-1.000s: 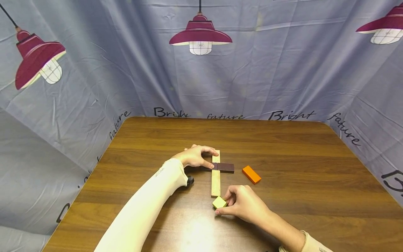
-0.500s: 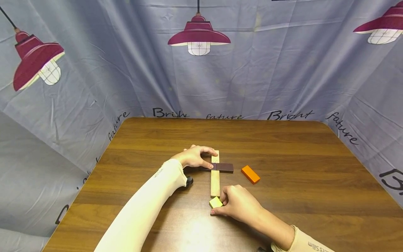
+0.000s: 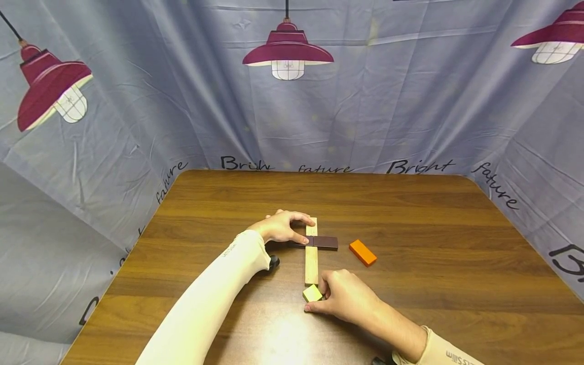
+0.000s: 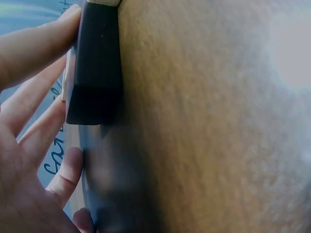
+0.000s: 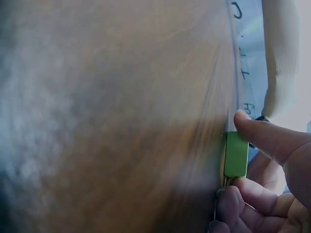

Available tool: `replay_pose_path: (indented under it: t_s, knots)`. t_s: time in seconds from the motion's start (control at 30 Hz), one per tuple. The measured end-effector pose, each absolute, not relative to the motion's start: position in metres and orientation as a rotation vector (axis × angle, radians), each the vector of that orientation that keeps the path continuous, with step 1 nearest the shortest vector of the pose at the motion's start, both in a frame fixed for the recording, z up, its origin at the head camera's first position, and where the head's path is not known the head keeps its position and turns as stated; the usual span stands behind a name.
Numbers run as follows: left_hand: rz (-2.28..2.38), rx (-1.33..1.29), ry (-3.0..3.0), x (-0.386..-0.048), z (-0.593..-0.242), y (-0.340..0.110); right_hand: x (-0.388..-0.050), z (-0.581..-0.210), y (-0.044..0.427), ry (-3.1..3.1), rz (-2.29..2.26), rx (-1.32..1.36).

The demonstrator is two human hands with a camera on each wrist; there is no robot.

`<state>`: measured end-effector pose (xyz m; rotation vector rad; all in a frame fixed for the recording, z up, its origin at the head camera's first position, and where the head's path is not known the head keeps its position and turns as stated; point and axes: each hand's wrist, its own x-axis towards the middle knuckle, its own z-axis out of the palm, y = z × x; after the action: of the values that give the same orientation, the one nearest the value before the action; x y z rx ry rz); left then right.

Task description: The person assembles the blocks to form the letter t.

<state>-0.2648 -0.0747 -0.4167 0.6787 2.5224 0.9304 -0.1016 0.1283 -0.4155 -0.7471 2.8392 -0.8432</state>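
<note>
My left hand rests on a cross-shaped row of blocks. Its thumb touches a dark brown block, and a fingertip touches the far pale wooden block. In the left wrist view, the fingers reach fairly straight past a dark block. A second pale wooden block runs toward me from the cross. At its near end, my right hand pinches a small yellow-green block between thumb and fingers. The block's green side faces the right wrist camera. The left hand hides part of the dark crosspiece.
An orange block lies alone on the wooden table, right of the cross. The table's far edge meets a grey-blue curtain printed with lamps and lettering. A black wrist device shows beneath the left sleeve.
My right hand has shifted slightly left with the yellow-green block, bringing it below the near pale block's end. In the last half second almost nothing has moved. My left hand stays put.
</note>
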Motion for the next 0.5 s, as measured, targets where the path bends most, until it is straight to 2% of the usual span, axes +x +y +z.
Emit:
replay_pose_path:
  t_s: [0.27, 0.5]
  knots:
    - [0.915, 0.686, 2.532, -0.265, -0.417, -0.075, -0.102, -0.411, 0.133, 2.825, -0.877, -0.69]
    - [0.894, 0.686, 2.542, -0.265, -0.416, -0.075, -0.112, -0.402, 0.149, 3.063, -0.855, -0.522]
